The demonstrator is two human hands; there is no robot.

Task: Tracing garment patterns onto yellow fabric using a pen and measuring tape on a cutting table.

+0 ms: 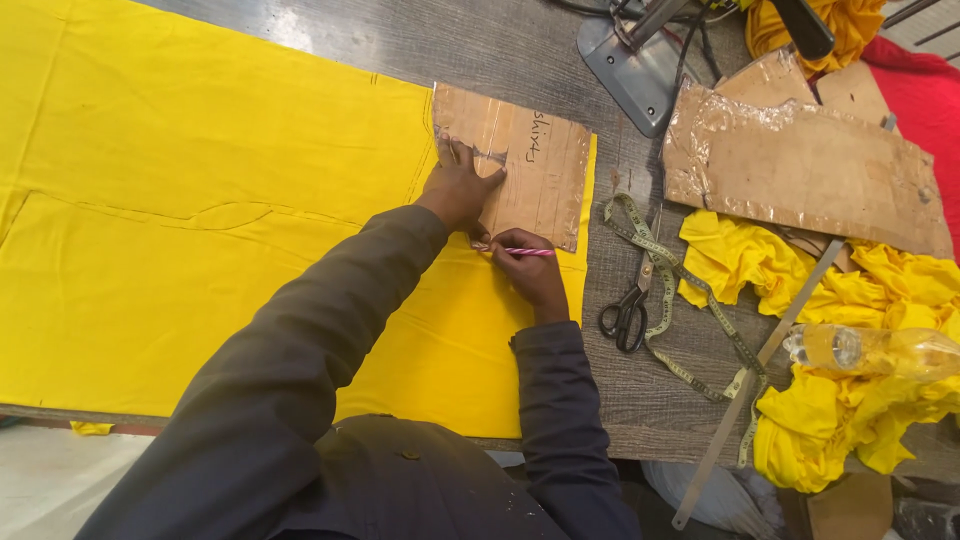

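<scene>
Right hand (533, 270): fingers pinched on a pink striped pencil (520, 251), tip at the template's lower edge.
Left hand (458, 188): fingers spread, pressing the cardboard template (530, 165) flat.
Template: light, stiff; likely slides, best held from above.
Yellow fabric (200, 200): soft, spread on the table (630, 390).

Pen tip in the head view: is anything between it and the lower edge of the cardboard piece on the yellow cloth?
Nothing visible. The right hand holds the pen with its tip at the lower edge of the cardboard piece, which the left hand presses flat on the yellow cloth. The scissors lie off to the side.
</scene>
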